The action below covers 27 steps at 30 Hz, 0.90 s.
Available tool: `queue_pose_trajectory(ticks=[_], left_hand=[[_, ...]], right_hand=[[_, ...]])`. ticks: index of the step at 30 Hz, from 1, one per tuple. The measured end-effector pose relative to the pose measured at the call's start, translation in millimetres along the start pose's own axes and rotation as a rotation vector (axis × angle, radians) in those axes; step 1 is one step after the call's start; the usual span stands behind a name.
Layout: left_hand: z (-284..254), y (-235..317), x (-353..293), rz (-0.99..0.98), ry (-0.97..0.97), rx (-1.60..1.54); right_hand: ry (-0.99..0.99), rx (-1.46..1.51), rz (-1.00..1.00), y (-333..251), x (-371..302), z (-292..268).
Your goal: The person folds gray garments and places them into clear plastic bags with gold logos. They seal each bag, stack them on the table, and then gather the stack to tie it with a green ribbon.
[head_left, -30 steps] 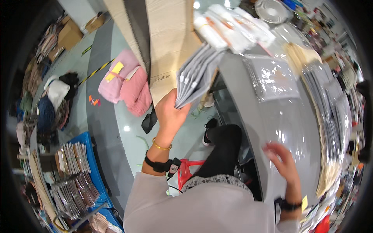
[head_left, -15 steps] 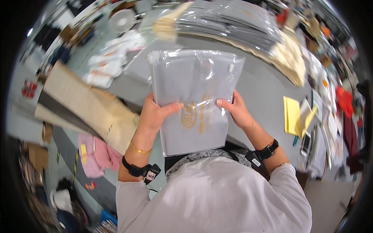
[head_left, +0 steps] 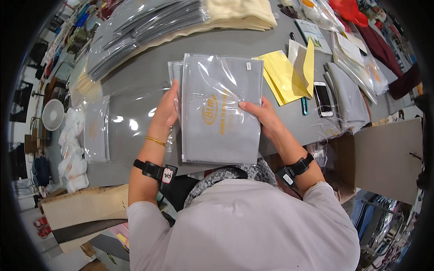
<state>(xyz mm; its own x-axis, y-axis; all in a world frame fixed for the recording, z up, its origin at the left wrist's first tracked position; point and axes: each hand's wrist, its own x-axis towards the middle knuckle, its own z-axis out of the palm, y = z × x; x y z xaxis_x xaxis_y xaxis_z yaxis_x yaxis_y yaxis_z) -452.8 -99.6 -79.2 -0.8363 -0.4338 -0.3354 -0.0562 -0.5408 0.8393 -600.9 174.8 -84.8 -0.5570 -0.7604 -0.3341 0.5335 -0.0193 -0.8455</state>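
Observation:
A small stack of clear plastic zip bags point(head_left: 221, 140) stands in front of my body, grey with gold print on the front one. The edge of another bag shows behind it at the upper left. My right hand point(head_left: 266, 116) grips the right edge, thumb on the front face and fingers hidden behind. Along the left edge, my left hand point(head_left: 167, 107) lies flat with its fingers stretched out, touching the side of the stack rather than wrapping it.
A large pile of grey bagged pieces point(head_left: 149, 22) and folded cream cloth point(head_left: 239, 16) lies at the back. To the right are yellow paper point(head_left: 280, 77), a phone point(head_left: 323, 99), a teal cutter point(head_left: 305, 106) and folded grey cloth point(head_left: 346, 90). More packed grey bags point(head_left: 96, 131) lie at the left.
My view has swung to the right, bringing the yellow paper and phone closer to the middle. My left thumb has come off the front of the bags and that hand has flattened along their edge.

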Motion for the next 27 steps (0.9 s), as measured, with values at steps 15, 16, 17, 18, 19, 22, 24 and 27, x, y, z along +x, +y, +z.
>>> queue_pose_trajectory(ticks=[15, 16, 17, 18, 19, 22, 24, 27], left_hand=[[-55.5, 83.8, 50.4, 0.319, 0.055, 0.102], [-56.5, 89.0, 46.6, 0.333, 0.02, 0.082], [-56.8, 94.0, 43.6, 0.343, -0.002, 0.071], [-56.9, 98.2, 41.7, 0.348, -0.026, 0.06], [-56.7, 102.2, 40.5, 0.358, -0.036, 0.038], [-57.6, 111.1, 43.9, 0.361, -0.181, 0.037], [-58.1, 114.1, 50.3, 0.353, -0.218, 0.042], [-52.2, 118.1, 61.7, 0.361, -0.238, 0.094]], right_hand=[[0.266, -0.023, -0.093, -19.9, -77.9, -74.5], [0.251, -0.011, -0.11, -18.3, -81.3, -77.1], [0.26, 0.003, -0.125, -16.4, -83.7, -79.2], [0.273, 0.017, -0.138, -14.9, -85.5, -80.0], [0.27, 0.031, -0.139, -13.1, -86.5, -80.6], [0.277, 0.06, -0.153, -9.3, -89.0, -79.3], [0.289, 0.087, -0.175, -8.6, -90.5, -78.0], [0.289, 0.085, -0.155, -10.9, -92.7, -75.8]])
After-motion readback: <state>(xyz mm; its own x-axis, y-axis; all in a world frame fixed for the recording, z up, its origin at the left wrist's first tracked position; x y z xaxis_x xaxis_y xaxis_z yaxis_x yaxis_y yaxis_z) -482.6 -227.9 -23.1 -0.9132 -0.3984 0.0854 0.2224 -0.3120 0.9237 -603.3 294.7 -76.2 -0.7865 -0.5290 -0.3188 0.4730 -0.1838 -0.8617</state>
